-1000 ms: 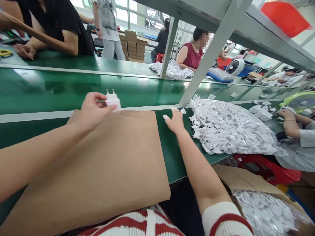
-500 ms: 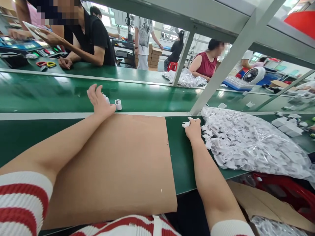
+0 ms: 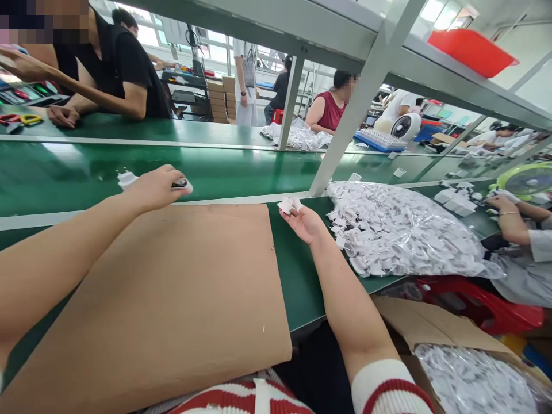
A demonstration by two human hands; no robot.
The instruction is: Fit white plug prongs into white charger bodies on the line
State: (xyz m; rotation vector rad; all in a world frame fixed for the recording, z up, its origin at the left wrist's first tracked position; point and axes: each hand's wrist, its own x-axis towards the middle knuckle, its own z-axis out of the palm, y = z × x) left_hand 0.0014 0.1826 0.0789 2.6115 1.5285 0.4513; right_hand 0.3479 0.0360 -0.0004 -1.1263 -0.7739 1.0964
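Note:
My left hand (image 3: 157,187) is over the green conveyor belt, fingers closed around a white charger housing (image 3: 186,186) whose open end shows a dark inside. Behind that hand, a white plug charger (image 3: 126,179) with two pins lies on the belt. My right hand (image 3: 307,223), palm turned up, pinches a small white plastic part (image 3: 286,205) above the green bench strip. White covers sit on some of its fingertips. Between my arms lies a flat brown cardboard sheet (image 3: 185,287).
A large clear bag of white plastic parts (image 3: 401,230) is right of my right hand. A slanted metal post (image 3: 340,132) rises beside it. Below right stands an open carton (image 3: 414,322) with bagged parts. Co-workers sit across the belt and at far right.
My left hand let go of the charger on the belt and took hold of the open housing beside it. My right hand moved away from the bag's edge with a small white part.

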